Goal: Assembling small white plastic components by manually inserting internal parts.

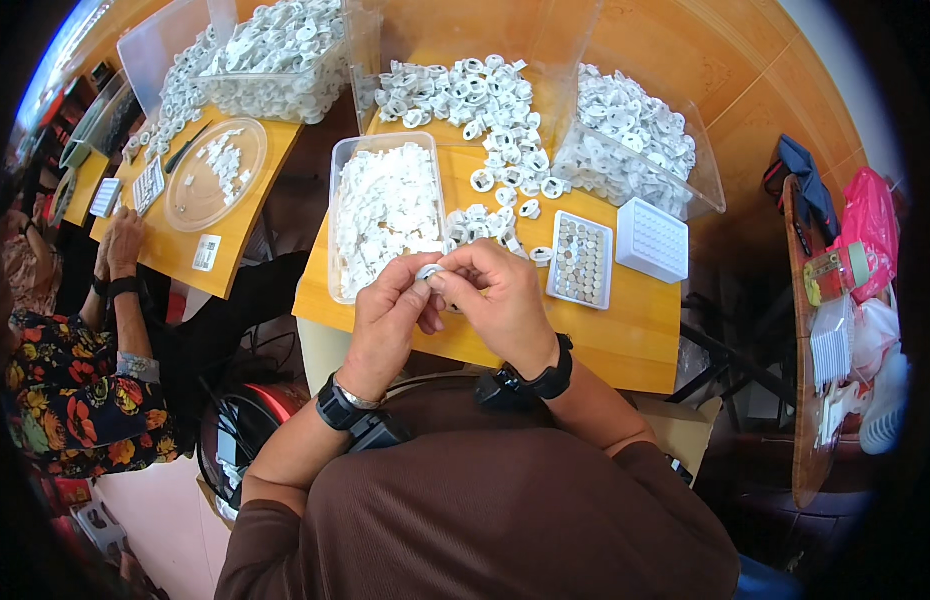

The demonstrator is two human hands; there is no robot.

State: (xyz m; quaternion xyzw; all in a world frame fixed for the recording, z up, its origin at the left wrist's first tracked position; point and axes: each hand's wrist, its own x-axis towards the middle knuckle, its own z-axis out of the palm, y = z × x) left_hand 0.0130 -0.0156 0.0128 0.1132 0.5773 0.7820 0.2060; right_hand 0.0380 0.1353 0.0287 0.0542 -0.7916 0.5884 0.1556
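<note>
My left hand (pixel 383 312) and my right hand (pixel 497 302) meet over the near edge of the wooden table (pixel 585 350). Between their thumbs and fingertips they pinch a small round white plastic part (pixel 431 271), largely covered by the fingers. Just beyond my left hand stands a clear plastic box (pixel 337 215) full of small flat white pieces (pixel 390 205). Loose round white parts with dark slots (pixel 505 150) spread across the table past my hands. To the right of my right hand lies a white tray (pixel 552 285) holding rows of small silvery discs (pixel 581 262).
A stack of white trays (pixel 653 240) sits at the table's right. Behind it stands a large clear bin (pixel 710 190) heaped with round white parts. On the left, another person's hands (pixel 123 240) rest at a second table (pixel 225 270). A wooden board (pixel 807 440) with bags rises at the far right.
</note>
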